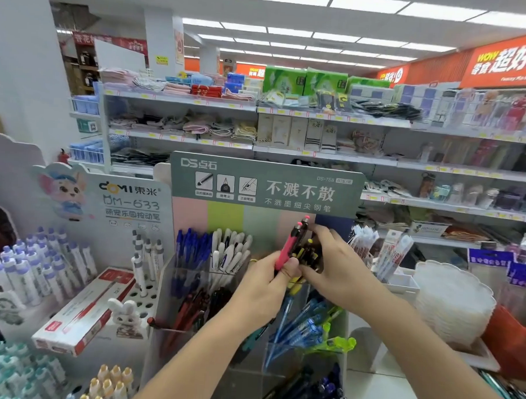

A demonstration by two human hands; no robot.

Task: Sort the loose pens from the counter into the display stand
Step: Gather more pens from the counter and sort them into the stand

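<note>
At the left of the frame stood a white cardboard pen display with a cartoon mouse (pixel 74 209), its rows holding lilac-capped white pens (pixel 26 267), with a long red-and-white pen box (pixel 85 309) lying beside them. Moving toward the centre, the clear acrylic tiered display stand with a green header card (pixel 265 184) carried its stock in separate compartments: blue-capped pens (pixel 192 244) in the upper left one, white-capped pens (pixel 231 249) next to them, red and black pens (pixel 190 310) in the tier below, and blue transparent pens (pixel 298 324) lower right.

Just in front of the stand's upper tier, the left hand (pixel 267 287) gripped a slim pink-and-black plastic pen (pixel 291 249), thumb and fingers clamped round its lower barrel. Touching it, the right hand (pixel 340 269) had its fingers curled round a bundle of black pens with yellow accents (pixel 309 254).

Such pens looked light, stiff and smooth, so likely slippery in a bunch; holding each mid-barrel seemed safest. At the far right sat a stack of white scalloped plastic plates (pixel 453 301) on the bench (pixel 377 391).
</note>
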